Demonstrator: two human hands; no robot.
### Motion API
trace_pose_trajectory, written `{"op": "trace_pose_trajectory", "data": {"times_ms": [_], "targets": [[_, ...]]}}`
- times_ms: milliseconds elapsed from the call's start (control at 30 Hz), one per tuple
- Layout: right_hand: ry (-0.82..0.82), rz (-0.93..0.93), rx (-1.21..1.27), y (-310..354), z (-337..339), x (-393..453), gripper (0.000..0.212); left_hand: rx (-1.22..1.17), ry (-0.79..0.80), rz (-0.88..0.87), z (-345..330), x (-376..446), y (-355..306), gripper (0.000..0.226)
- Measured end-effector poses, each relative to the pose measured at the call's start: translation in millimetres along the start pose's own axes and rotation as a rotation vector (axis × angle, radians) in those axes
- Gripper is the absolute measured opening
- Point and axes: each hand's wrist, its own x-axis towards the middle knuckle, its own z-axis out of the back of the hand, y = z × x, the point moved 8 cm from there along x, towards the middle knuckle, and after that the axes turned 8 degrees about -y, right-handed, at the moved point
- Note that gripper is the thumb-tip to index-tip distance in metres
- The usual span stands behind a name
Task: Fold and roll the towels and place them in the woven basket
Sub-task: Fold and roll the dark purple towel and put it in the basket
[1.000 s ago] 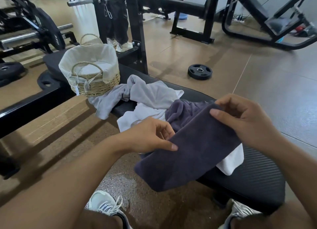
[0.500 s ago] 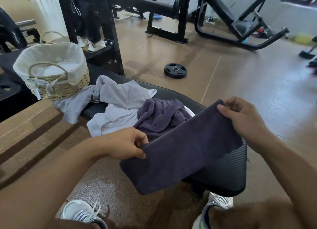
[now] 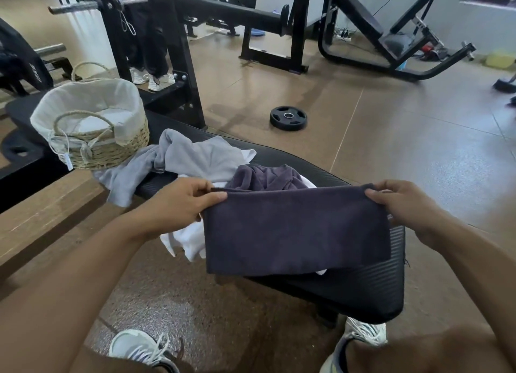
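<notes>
Here, piled towels cover a black gym bench.

Towel stretched between my left hand at 9 and right hand at 3, hanging over near end of bench. Loose towel pile on bench behind it at 11. Basket on bench at 10, touching pile. Weight plate on floor at 12.
</notes>
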Motion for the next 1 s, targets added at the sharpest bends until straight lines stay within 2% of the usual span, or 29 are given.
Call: {"op": "trace_pose_trajectory", "data": {"times_ms": [167,267,333,433,567,667,1000], "targets": [[-0.024,0.038,-0.033,7.4,10.5,-1.4,0.008,-0.303,-0.278,0.007,19.8,1.6,-11.1,0.014],[-0.189,0.2,-0.274,28.3,13.0,-7.1,0.019,-0.357,-0.312,0.013,15.5,-3.1,-18.4,0.014],[-0.232,0.366,-0.227,57.6,-3.6,-25.2,0.023,-0.319,-0.335,-0.016,11.1,-7.8,-25.5,0.014],[-0.129,0.658,-0.118,103.4,-48.1,-68.0,0.019,-0.323,-0.339,-0.037,7.2,-15.1,-35.0,0.01],[0.008,0.958,-0.149,135.9,-107.4,-115.5,0.02,-0.388,-0.282,-0.03,2.9,-22.9,-39.0,0.005],[0.033,0.98,-0.118,147.5,-126.8,-116.8,0.024,-0.423,-0.257,-0.005,5.7,-26.1,-37.1,0.002],[0.113,0.94,-0.175,142.9,-139.9,-101.0,0.011,-0.449,-0.176,0.067,4.4,-22.6,-21.1,0.001]]}}
